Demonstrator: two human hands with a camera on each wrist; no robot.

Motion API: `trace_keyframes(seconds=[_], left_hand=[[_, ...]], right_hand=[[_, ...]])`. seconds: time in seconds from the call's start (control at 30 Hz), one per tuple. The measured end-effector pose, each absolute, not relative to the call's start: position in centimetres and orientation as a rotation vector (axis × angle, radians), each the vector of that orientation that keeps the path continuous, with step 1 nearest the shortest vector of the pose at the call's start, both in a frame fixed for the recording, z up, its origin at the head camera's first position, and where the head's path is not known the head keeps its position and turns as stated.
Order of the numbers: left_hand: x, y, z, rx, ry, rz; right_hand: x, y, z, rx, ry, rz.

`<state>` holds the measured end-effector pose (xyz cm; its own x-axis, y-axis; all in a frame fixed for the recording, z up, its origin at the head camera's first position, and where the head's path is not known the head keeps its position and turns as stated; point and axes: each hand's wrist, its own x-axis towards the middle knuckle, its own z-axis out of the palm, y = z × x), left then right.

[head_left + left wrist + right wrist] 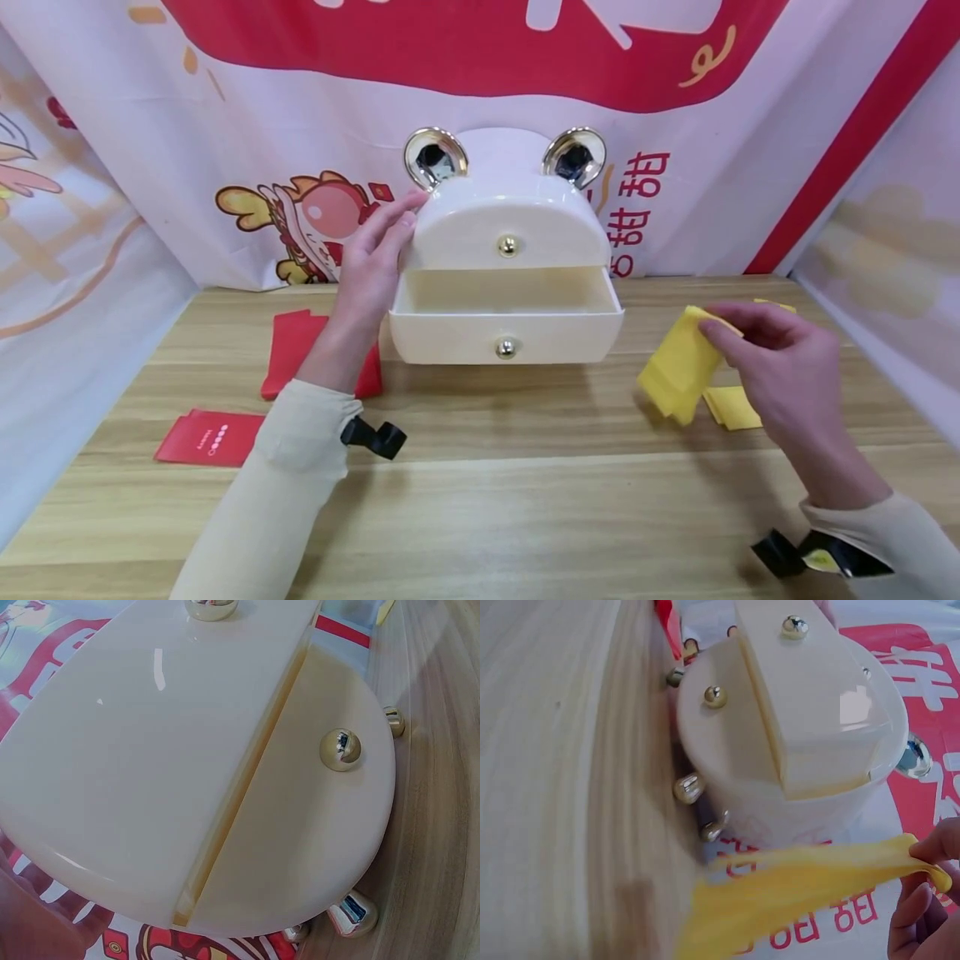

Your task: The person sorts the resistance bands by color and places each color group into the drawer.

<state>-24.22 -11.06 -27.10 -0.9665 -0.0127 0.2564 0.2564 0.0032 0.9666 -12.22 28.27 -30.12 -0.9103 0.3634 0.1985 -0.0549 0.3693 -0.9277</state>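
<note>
A glossy white box (517,221) with gold knobs and two gold-rimmed ear-like discs stands at the back of the table. Its middle drawer (465,337) is pulled out, and no contents show inside. A lower front with a knob (715,696) appears below it in the wrist views. My left hand (375,258) rests against the box's left side, fingers loosely extended. Right of the box, my right hand (787,367) pinches the upper end of a limp, folded yellow cloth (682,362) between thumb and fingers. The cloth hangs above the table in overlapping layers.
More yellow pieces (733,408) lie under and behind my right hand. To the left are a folded red bundle (288,350), partly behind my forearm, and printed red envelopes (213,437). A printed curtain (480,112) encloses the wooden table (525,517).
</note>
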Motion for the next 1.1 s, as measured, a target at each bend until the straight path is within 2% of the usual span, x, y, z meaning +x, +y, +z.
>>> trace_keyframes(seconds=[0.13, 0.43, 1.1], left_hand=[[-24.3, -11.0, -27.1, -0.258, -2.079, -2.082], [-24.3, -11.0, -27.1, -0.252, -2.095, -2.07], [-23.8, -10.7, -26.9, -0.232, -2.099, -2.059]], right_hand=[[-12.9, 27.1, -28.7, -0.273, -2.094, 1.654], [-14.3, 23.7, -25.5, -0.249, -2.058, 1.459], [-16.7, 18.5, -21.8, -0.024, -1.86, 1.355]])
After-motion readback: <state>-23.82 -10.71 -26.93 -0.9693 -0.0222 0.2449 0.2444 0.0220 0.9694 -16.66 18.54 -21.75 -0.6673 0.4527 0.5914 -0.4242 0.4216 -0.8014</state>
